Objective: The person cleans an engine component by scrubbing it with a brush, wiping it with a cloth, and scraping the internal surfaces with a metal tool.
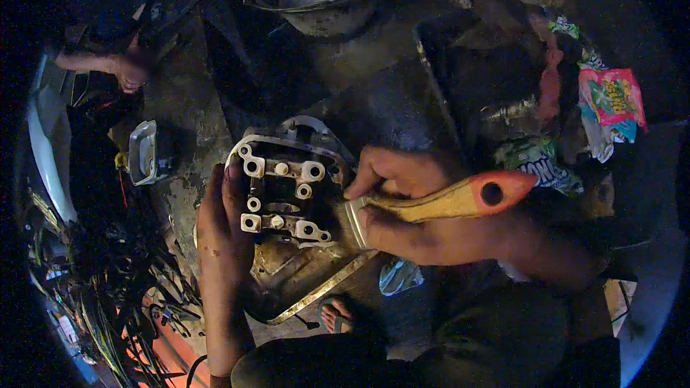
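My left hand (pixel 221 237) is wrapped round the left side of a grimy metal engine cylinder head (pixel 305 228), whose bolt holes and raised bosses face up. A paintbrush (pixel 438 199) with a wooden, red-tipped handle is in my right hand (pixel 424 239). My fingers close around it near its metal ferrule, and the handle points to the right. The dark bristles are at the right side of the cylinder head; whether they touch it is hard to tell. Under the cylinder head lies a stained metal pan (pixel 323 296) with wet-looking brownish patches.
A round basin (pixel 320 23) stands at the far side. Crumpled packets, one pink (pixel 611 100) and one green (pixel 528 156), lie on the right. Leftward are a small rectangular metal dish (pixel 146 151) and tangled wires (pixel 144 273). Another person's bare limb (pixel 115 68) shows far left.
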Tool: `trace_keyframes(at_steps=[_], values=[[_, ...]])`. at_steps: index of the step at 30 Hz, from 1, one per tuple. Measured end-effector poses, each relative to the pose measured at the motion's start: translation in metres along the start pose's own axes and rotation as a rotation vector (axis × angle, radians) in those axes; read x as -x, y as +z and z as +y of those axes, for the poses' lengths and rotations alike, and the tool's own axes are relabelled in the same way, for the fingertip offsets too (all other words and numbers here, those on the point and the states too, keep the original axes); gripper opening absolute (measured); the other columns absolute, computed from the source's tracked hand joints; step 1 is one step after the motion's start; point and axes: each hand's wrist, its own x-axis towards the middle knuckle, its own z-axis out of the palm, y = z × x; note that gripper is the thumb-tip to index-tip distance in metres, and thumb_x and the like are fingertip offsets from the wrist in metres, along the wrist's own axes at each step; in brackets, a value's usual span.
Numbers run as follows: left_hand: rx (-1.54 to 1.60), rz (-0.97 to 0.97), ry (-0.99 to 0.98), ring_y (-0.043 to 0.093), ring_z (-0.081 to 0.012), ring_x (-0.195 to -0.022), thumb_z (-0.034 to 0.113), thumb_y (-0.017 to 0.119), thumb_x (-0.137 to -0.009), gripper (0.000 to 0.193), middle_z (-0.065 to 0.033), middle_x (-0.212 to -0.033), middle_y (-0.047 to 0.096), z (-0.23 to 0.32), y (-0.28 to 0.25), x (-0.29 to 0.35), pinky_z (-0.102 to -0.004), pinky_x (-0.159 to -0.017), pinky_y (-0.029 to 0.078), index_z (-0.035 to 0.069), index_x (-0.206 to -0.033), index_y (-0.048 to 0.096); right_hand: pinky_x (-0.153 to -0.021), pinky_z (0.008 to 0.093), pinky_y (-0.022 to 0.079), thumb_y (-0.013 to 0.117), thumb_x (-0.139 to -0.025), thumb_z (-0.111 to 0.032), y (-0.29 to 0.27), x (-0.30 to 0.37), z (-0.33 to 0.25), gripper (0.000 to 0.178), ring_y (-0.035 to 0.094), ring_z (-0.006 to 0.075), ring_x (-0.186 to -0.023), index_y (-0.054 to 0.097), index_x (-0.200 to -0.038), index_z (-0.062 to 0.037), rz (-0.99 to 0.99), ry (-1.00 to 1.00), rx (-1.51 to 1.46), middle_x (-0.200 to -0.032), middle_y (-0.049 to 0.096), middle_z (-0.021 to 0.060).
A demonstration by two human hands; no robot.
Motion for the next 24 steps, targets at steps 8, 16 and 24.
trace_keyframes(at_steps=[8,16,24], values=[[0.006,-0.049,-0.051,0.063,-0.0291,-0.108,0.042,0.042,-0.103,0.059,-0.0272,-0.116,0.064,0.017,-0.001,-0.003,-0.0351,-0.091,0.047,-0.009,-0.133,0.048,-0.062,0.0211,0.043,0.057,-0.084,0.001,-0.018,0.011,-0.019,0.018,0.055,0.0039,-0.072,0.052,-0.102,-0.0001,0.095,0.207,-0.067,-0.083,0.063,0.0057],[-0.090,0.042,0.000,0.065,-0.0352,-0.105,0.039,0.042,-0.103,0.055,-0.0286,-0.109,0.066,0.005,-0.006,0.005,-0.0389,-0.088,0.048,-0.008,-0.128,0.052,-0.060,0.0234,0.044,0.064,-0.084,-0.003,0.009,-0.004,-0.008,0.020,0.055,0.0038,-0.072,0.053,-0.100,-0.0031,0.085,-0.018,0.082,-0.080,0.061,0.0033],[0.269,-0.116,-0.175,0.059,-0.0288,-0.116,0.040,0.051,-0.100,0.054,-0.0231,-0.122,0.062,0.022,-0.024,0.003,-0.0359,-0.097,0.044,-0.005,-0.129,0.053,-0.057,0.0245,0.045,0.064,-0.084,-0.004,0.002,0.010,-0.017,0.017,0.057,0.0055,-0.067,0.055,-0.098,-0.0005,0.127,-0.029,0.174,-0.077,0.064,0.0064]])
